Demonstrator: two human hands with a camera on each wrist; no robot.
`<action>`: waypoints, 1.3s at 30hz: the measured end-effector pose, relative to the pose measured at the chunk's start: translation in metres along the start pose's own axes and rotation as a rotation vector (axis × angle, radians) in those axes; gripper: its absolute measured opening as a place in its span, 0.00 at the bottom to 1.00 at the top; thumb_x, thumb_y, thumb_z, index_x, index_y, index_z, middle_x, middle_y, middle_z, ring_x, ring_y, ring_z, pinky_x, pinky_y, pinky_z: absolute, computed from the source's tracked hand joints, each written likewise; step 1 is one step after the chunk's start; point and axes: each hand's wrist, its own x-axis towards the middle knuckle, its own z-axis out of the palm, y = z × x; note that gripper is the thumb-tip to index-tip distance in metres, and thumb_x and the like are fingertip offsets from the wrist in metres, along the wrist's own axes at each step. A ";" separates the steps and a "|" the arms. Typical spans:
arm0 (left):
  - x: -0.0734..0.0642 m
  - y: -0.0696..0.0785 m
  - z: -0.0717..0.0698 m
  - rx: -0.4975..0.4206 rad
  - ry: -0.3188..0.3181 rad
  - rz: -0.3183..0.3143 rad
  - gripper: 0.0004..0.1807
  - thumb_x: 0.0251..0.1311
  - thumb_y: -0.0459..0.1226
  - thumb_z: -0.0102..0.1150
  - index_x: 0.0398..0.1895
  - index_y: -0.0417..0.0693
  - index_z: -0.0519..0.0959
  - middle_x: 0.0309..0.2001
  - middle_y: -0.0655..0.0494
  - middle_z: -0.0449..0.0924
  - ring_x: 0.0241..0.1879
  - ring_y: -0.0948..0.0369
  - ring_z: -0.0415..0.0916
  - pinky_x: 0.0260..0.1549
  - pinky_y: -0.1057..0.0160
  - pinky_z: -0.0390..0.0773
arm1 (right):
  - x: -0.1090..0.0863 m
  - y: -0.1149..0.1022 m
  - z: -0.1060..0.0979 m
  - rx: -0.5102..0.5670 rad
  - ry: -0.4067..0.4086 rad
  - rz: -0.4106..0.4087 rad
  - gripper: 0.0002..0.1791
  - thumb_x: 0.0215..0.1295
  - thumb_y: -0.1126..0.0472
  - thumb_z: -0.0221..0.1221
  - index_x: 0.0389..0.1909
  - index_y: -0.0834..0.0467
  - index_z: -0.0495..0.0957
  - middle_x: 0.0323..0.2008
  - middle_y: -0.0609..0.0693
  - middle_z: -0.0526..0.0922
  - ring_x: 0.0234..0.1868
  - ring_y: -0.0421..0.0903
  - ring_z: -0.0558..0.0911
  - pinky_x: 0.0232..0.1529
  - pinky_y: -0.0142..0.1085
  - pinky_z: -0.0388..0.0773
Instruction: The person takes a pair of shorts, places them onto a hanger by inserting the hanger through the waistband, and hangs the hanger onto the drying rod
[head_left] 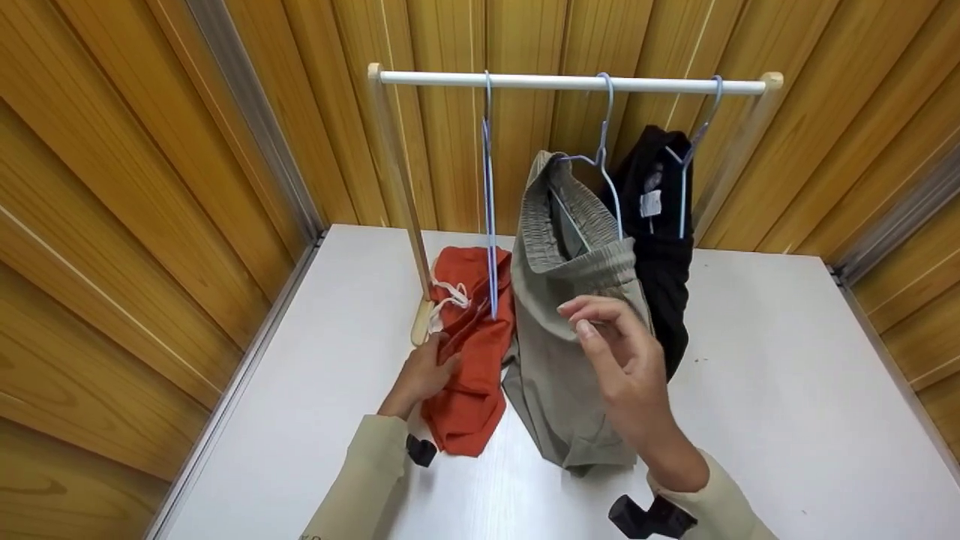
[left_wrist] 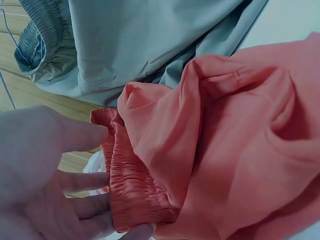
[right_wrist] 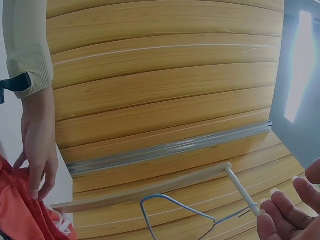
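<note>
Red pants (head_left: pixel 476 367) with an elastic waistband (left_wrist: pixel 132 190) and a white drawstring (head_left: pixel 454 294) lie on the white tabletop below the rail's left part. My left hand (head_left: pixel 426 369) grips their waistband, thumb on one side and fingers on the other. A blue wire hanger (head_left: pixel 489 187), seen nearly edge-on, hangs from the rail, its lower end overlapping the red pants in the head view. My right hand (head_left: pixel 626 367) is raised in front of the hanging grey-green pants (head_left: pixel 555 360), fingers loosely bent, holding nothing. The right wrist view shows its fingertips at the lower right.
The rack's white rail (head_left: pixel 540 79) runs across the back on wooden posts. Black pants (head_left: pixel 664 285) hang on a hanger at the right, behind the grey-green pair. Wood-panelled walls (head_left: pixel 135 150) enclose the table (head_left: pixel 285 420) at the back and sides.
</note>
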 end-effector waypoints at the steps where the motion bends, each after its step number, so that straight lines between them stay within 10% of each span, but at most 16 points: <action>1: 0.000 0.000 0.000 0.004 -0.001 0.001 0.25 0.66 0.43 0.55 0.63 0.44 0.67 0.51 0.45 0.76 0.46 0.53 0.73 0.45 0.53 0.75 | 0.000 0.003 0.002 -0.013 -0.006 0.009 0.05 0.67 0.76 0.48 0.39 0.73 0.72 0.45 0.57 0.80 0.51 0.45 0.78 0.49 0.28 0.73; 29: -0.025 0.043 -0.006 0.015 0.151 0.288 0.17 0.60 0.30 0.60 0.52 0.37 0.75 0.49 0.42 0.80 0.49 0.50 0.77 0.51 0.49 0.76 | -0.015 0.088 0.046 -0.136 -0.063 0.525 0.07 0.67 0.62 0.57 0.40 0.63 0.77 0.39 0.56 0.82 0.40 0.44 0.79 0.43 0.30 0.73; 39: -0.033 0.056 -0.004 0.027 0.151 0.337 0.17 0.60 0.30 0.60 0.53 0.40 0.76 0.51 0.44 0.79 0.51 0.50 0.77 0.54 0.50 0.76 | -0.028 0.125 0.063 -0.178 -0.177 0.585 0.09 0.68 0.64 0.56 0.43 0.65 0.73 0.40 0.58 0.78 0.35 0.45 0.77 0.38 0.33 0.74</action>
